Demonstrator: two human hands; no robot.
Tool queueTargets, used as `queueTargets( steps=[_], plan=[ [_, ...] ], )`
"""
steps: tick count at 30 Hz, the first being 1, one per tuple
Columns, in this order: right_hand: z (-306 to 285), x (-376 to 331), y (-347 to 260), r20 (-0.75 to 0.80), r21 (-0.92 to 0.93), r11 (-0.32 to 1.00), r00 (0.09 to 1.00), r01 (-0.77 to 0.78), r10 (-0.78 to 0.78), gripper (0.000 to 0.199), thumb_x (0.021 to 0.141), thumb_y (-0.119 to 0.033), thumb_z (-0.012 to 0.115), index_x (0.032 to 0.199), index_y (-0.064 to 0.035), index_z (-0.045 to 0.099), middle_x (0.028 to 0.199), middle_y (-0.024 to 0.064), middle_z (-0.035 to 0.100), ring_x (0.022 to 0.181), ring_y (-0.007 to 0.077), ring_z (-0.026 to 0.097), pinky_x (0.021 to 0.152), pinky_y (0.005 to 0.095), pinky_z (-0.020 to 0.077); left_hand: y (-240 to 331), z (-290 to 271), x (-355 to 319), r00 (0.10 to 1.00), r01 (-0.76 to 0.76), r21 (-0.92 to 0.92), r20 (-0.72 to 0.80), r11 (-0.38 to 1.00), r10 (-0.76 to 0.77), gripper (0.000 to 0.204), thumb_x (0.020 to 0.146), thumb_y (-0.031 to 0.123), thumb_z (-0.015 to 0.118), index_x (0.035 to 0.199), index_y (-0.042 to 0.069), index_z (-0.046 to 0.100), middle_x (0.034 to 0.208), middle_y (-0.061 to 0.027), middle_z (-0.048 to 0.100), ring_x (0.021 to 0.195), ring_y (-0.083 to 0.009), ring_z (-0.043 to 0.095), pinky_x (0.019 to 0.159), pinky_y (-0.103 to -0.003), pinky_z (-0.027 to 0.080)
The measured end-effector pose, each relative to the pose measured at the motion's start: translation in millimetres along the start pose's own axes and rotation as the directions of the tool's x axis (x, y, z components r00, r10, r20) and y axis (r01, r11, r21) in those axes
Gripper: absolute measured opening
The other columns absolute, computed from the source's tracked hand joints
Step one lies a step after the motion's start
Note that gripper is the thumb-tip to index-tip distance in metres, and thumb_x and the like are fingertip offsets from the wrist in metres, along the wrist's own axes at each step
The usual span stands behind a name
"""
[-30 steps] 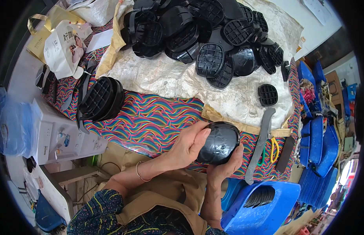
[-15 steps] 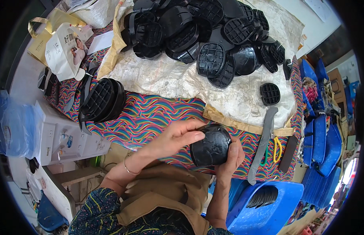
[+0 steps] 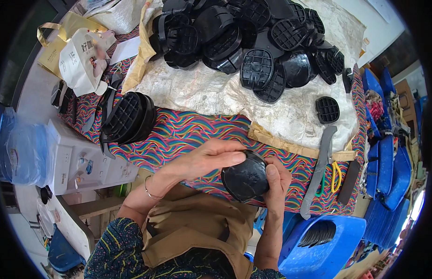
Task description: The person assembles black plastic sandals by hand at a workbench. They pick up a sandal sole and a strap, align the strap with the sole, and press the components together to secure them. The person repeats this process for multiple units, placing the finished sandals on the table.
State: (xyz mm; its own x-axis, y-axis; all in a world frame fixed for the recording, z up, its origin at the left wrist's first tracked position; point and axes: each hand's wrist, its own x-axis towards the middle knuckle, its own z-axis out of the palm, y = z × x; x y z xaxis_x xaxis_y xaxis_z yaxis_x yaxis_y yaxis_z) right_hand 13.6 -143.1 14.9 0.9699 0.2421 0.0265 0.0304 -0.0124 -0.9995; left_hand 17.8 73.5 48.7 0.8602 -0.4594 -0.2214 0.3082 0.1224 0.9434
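Both hands hold a glossy black moulded cap with a rounded outline, just over the table's front edge. My left hand grips its upper left rim, thumb along the top. My right hand is closed round its right side, thumb on the rim; the fingers behind are partly hidden. The smooth, domed side of the cap faces up. Beyond lies a large pile of similar black caps, some showing a gridded underside. A short stack of caps stands to the left, and a single cap lies at the right.
A white woven sheet covers the far part of the patterned tablecloth. At right lie a grey blade-like strip, yellow-handled scissors and a dark bar. Below is a blue bin with black pieces; a white water dispenser stands left.
The held cap has turned and tilted in my hands and moved slightly left. My right thumb sits higher on its rim. The whole view has shifted slightly.
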Motion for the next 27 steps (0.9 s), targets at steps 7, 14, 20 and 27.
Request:
queueTargets(
  steps=[7,14,20,27],
  plan=[
    [7,-2,2,-0.003,0.015,1.0,1.0,-0.023,0.023,0.038,0.098,-0.033,0.053,0.094,0.0032,0.065,0.077,0.0014,0.059,0.07,0.0097,0.049,0.065,0.0265,0.0393,-9,9,3,0.99,-0.109,0.074,-0.082,0.991,0.115,0.029,0.099,0.025,0.057,0.108,-0.001,0.064,0.092,-0.0004,0.063,0.085,-0.0069,0.056,0.073,-0.025,0.046],
    [12,-3,7,-0.007,-0.032,0.999,1.0,-0.006,0.006,0.045,0.099,-0.038,0.051,0.093,0.0035,0.066,0.076,0.0021,0.06,0.071,0.0107,0.05,0.066,0.0262,0.0402,-5,6,1,0.997,0.059,0.079,-0.049,0.995,-0.055,0.025,0.093,0.011,0.062,0.113,-0.003,0.063,0.106,-0.0041,0.067,0.098,-0.0091,0.06,0.087,-0.026,0.048],
    [18,-5,13,-0.042,0.168,0.981,0.994,-0.094,0.102,0.053,0.102,-0.043,0.044,0.092,0.0037,0.067,0.076,0.0032,0.062,0.069,0.0106,0.053,0.065,0.0261,0.0416,-25,8,9,0.989,-0.015,-0.1,-0.145,0.995,0.001,0.016,0.091,0.015,0.066,0.095,-0.001,0.068,0.086,0.0005,0.066,0.079,-0.0054,0.059,0.07,-0.022,0.047],
    [14,1,20,0.148,0.413,0.891,0.979,-0.191,0.141,0.034,0.1,-0.03,0.053,0.099,0.002,0.066,0.082,0.0007,0.063,0.074,0.0058,0.053,0.066,0.0221,0.0416,-29,6,2,0.967,-0.065,-0.312,-0.253,0.948,-0.017,0.016,0.093,0.014,0.064,0.097,-0.001,0.069,0.09,-0.0016,0.068,0.077,-0.0055,0.061,0.065,-0.021,0.047]
  ],
)
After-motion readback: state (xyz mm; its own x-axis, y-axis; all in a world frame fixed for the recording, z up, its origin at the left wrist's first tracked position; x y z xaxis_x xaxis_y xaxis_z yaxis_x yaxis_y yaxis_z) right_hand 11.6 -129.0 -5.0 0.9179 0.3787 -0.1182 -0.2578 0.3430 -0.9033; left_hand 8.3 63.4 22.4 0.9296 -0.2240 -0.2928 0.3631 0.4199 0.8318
